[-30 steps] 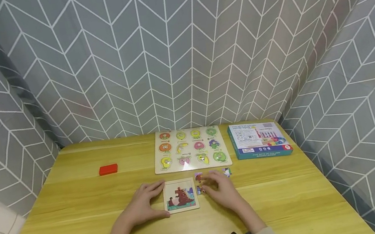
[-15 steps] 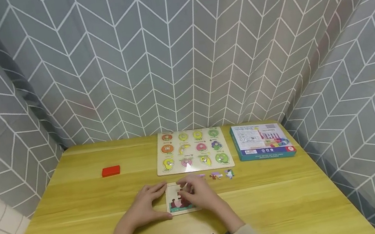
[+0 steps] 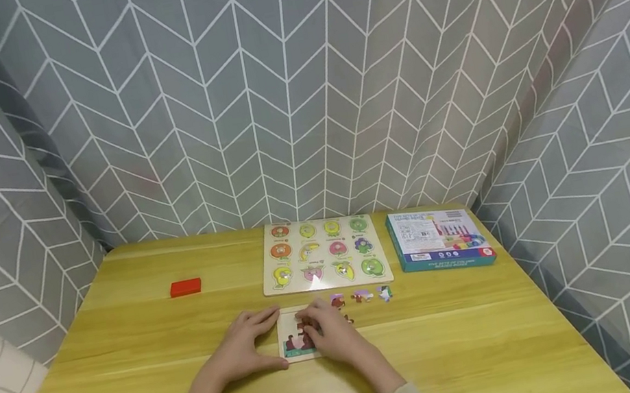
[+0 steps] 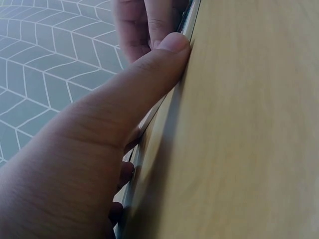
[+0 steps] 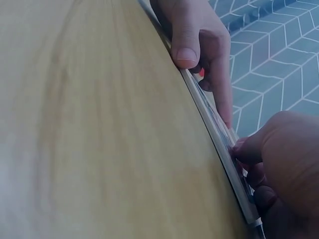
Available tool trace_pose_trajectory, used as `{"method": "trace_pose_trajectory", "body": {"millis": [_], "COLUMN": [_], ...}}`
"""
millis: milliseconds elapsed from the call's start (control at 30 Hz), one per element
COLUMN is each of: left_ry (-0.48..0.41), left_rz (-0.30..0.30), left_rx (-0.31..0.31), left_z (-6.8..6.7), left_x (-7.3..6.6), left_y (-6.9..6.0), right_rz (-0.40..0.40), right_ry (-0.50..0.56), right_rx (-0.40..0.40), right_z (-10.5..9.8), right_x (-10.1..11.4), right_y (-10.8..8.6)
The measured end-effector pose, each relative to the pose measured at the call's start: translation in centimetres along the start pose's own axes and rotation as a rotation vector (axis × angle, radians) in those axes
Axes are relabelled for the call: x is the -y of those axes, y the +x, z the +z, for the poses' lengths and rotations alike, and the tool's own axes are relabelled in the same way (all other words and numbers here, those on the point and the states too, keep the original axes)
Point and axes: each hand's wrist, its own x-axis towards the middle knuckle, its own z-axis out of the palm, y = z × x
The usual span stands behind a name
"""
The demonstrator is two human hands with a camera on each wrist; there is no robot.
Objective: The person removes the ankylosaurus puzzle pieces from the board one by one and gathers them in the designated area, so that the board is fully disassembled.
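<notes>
The small square puzzle tray (image 3: 301, 358) lies flat, with joined brown, pink and teal pieces (image 3: 297, 344) in its lower part. My left hand (image 3: 245, 351) holds the tray at its left side, thumb by the near corner and fingertips by the far one; the thumb (image 4: 149, 69) shows against the edge in the left wrist view. Over the tray's right part, my right hand (image 3: 338, 336) pinches a small piece low on the surface, mostly hidden by the fingers. In the right wrist view, its thumb (image 5: 251, 148) touches down inside the tray (image 5: 219, 142).
Several loose puzzle pieces (image 3: 362, 295) lie right of and beyond the tray. Behind stands a fruit-picture board (image 3: 326, 278), with a flat teal-edged box (image 3: 448, 263) at its right. A red block (image 3: 186, 287) sits at the back left. Patterned curtains (image 3: 272, 92) hang behind the table.
My right hand has moved left from the loose pieces onto the tray, then settled slightly lower, uncovering pieces at the right. My left hand has stayed at the tray's left side.
</notes>
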Motion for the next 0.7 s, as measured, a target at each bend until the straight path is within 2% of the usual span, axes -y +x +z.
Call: {"method": "trace_pose_trajectory", "body": {"millis": [400,700], "left_ry": [0.006,-0.005], "left_rz": [0.024,-0.001], "left_rx": [-0.018,0.001], "left_z": [0.23,0.25], "left_x": [0.08,0.01], "left_y": [0.0,0.04], "right_rz": [-0.005,0.011], "right_ry": [0.033,0.054], "right_rx": [-0.008,0.005], "right_z": [0.25,0.13], "right_x": [-0.38,-0.41], "right_y": [-0.14,-0.19]}}
